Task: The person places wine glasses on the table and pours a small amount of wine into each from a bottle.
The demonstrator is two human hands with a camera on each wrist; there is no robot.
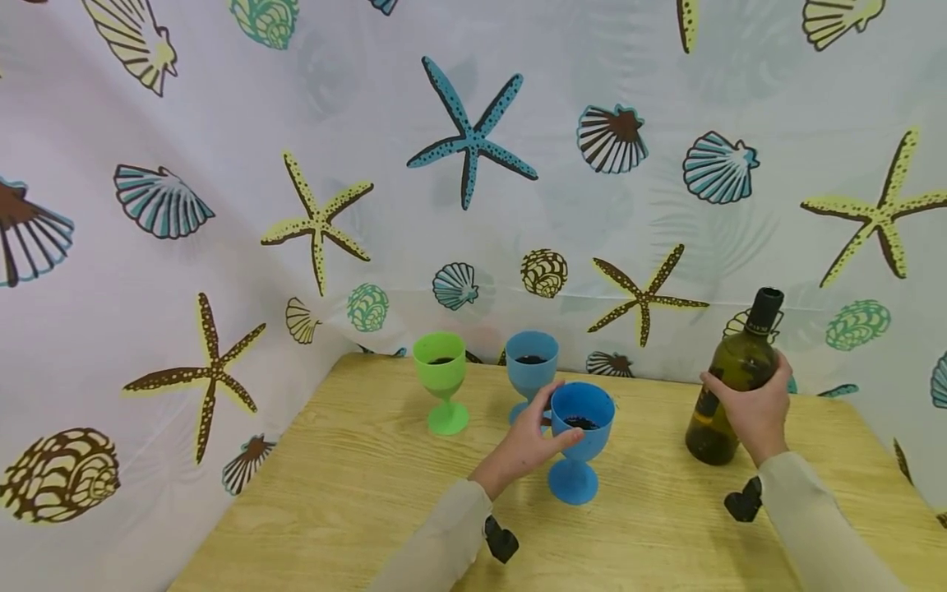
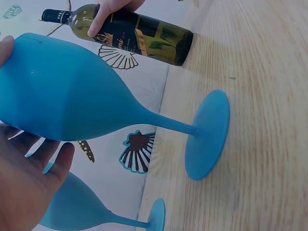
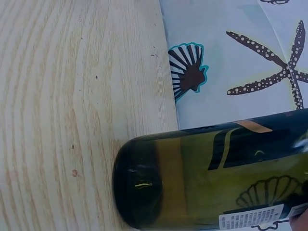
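My left hand (image 1: 527,444) holds a blue goblet (image 1: 592,446) by the bowl, thumb on the near side and fingers round the far side. Dark liquid lies inside it. The goblet is upright, its foot (image 2: 208,134) at the tabletop; whether it touches is hard to tell. On the right, my right hand (image 1: 756,411) grips a dark green wine bottle (image 1: 710,437) round its upper body. The bottle leans slightly, neck up, with a dark label and an uncovered mouth. Its base (image 3: 137,185) is close to the wood.
A green goblet (image 1: 441,380) and a lighter blue goblet (image 1: 531,376) stand behind on the left, both with dark liquid. The wooden table (image 1: 355,493) ends at a white curtain (image 1: 518,230) printed with shells and starfish.
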